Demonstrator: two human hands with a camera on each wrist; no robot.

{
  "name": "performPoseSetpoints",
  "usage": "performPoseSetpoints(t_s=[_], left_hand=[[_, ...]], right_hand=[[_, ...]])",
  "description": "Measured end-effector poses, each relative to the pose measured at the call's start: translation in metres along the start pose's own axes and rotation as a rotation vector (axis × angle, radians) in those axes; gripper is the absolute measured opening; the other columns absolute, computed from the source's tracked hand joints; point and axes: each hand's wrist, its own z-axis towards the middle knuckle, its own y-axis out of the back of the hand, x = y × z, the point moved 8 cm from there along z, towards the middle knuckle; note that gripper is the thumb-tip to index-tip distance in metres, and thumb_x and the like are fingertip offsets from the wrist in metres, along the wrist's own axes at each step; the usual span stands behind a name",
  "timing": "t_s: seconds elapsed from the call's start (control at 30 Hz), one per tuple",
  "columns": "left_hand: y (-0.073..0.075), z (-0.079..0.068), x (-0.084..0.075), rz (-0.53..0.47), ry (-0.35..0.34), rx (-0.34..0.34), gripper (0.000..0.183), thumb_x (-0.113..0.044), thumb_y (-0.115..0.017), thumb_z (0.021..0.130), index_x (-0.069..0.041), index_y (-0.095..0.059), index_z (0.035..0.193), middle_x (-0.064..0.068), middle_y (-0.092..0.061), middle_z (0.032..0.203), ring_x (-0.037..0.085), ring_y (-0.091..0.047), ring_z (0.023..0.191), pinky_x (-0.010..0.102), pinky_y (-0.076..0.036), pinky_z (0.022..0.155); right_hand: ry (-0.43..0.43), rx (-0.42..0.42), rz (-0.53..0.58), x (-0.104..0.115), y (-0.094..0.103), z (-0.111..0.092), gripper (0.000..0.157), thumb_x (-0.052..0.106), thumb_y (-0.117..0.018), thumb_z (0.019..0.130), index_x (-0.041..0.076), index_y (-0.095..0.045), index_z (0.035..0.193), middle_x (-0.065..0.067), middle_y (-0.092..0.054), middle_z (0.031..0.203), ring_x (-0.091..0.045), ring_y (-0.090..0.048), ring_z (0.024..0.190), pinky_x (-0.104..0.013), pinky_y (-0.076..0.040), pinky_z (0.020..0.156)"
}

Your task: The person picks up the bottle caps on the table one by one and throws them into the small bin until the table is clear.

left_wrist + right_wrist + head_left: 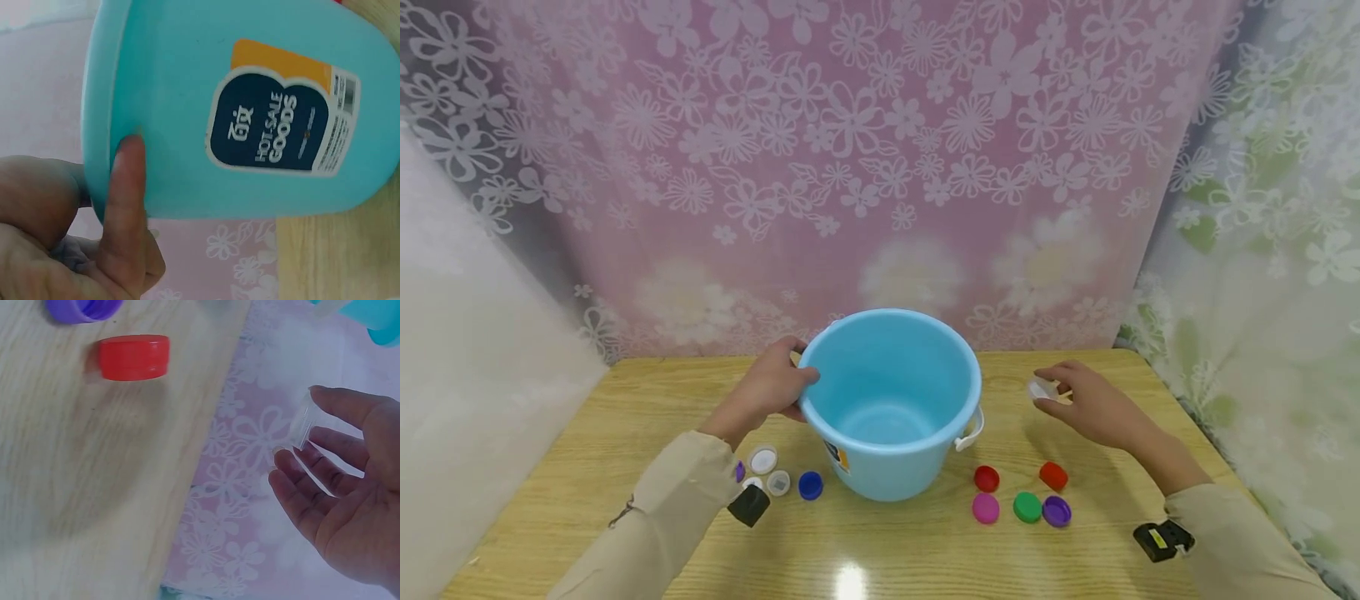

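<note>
A light blue bucket (891,471) stands on the wooden table, tilted slightly toward me, its inside showing bare. My left hand (772,381) grips the bucket's left rim, thumb over the edge inside and fingers outside. The left wrist view shows a finger (128,194) against the outer wall beside a printed label (272,122). Off to the bucket's right, my right hand (1093,406) pinches a clear, whitish bottle cap (1041,389) between thumb and fingertips. In the right wrist view this see-through cap (304,424) is held above the table, apart from the bucket.
Right of the bucket lie red caps (987,478) (1053,476), a pink cap (986,508), a green cap (1027,507) and a purple cap (1057,512). On the left are a blue cap (810,485) and several whitish caps (763,460). A floral curtain (880,167) hangs behind.
</note>
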Motion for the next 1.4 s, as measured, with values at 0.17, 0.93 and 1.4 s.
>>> performPoseSetpoints(t_s=[0.17,0.93,1.4], left_hand=[[0.002,0.0,-0.01,0.151,-0.026,0.009,0.034,-0.006,-0.055,0.092,0.006,-0.043,0.122,0.026,-0.056,0.103,0.025,-0.067,0.063,0.035,-0.056,0.051],[0.01,0.01,-0.041,0.595,-0.117,-0.085,0.029,-0.008,-0.056,0.09,0.006,-0.052,0.115,0.018,-0.059,0.093,0.021,-0.061,0.058,0.027,-0.051,0.047],[0.006,0.015,-0.05,0.697,-0.127,-0.073,0.014,0.002,-0.055,0.087,0.005,-0.061,0.1,0.014,-0.061,0.081,0.02,-0.06,0.052,0.026,-0.05,0.044]], right_hand=[[0.018,-0.02,-0.018,0.008,0.006,0.004,0.051,0.026,-0.064,0.093,-0.005,-0.051,0.131,-0.022,-0.051,0.123,-0.037,-0.056,0.101,-0.052,-0.05,0.081],[0.097,-0.096,-0.019,0.059,0.049,0.031,0.051,0.023,-0.065,0.092,-0.005,-0.05,0.133,-0.021,-0.048,0.122,-0.033,-0.056,0.098,-0.049,-0.051,0.082],[0.082,-0.095,-0.032,0.09,0.055,0.046,0.051,0.028,-0.064,0.093,0.003,-0.051,0.135,-0.015,-0.049,0.122,-0.03,-0.056,0.1,-0.047,-0.052,0.081]])
